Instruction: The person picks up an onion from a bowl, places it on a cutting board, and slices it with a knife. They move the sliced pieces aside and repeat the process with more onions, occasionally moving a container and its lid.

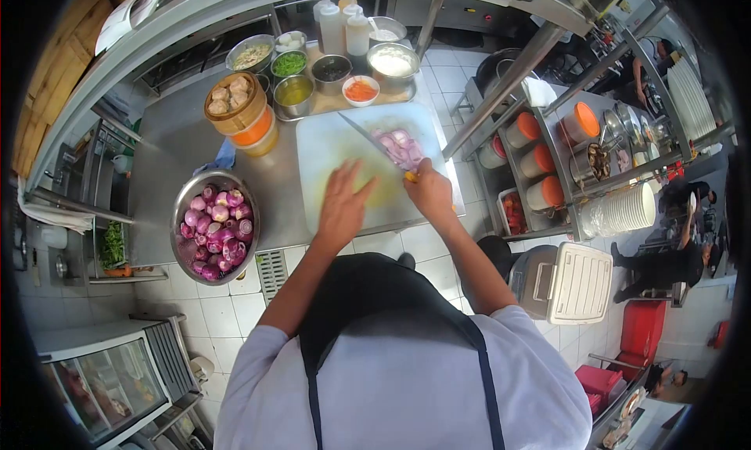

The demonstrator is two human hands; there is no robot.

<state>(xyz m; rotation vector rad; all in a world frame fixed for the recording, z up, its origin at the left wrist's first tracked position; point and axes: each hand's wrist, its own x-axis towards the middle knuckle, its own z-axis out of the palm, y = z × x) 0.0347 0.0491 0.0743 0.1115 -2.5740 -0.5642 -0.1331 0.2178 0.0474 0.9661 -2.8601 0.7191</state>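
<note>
My right hand (pixel 429 193) is closed round the yellow handle of a kitchen knife (pixel 366 135), whose blade points away to the left over the cutting board (pixel 315 149). Chopped red onion (pixel 400 146) lies in a pile along the right side of the blade. Fingers spread, my left hand (pixel 342 203) is over the near left part of the board and holds nothing. The board's middle is stained yellowish. To the left, a metal bowl (pixel 179 246) full of peeled red onions (pixel 217 229) stands near the table's front edge.
A bamboo steamer (pixel 237 109) with dumplings stands beyond the onions. Behind the board are a bowl of shredded carrot (pixel 361 91), a pot of yellow liquid (pixel 294 95) and squeeze bottles (pixel 332 29). Shelves with orange-lidded tubs (pixel 537 160) are on the right; people (pixel 665 266) work farther off.
</note>
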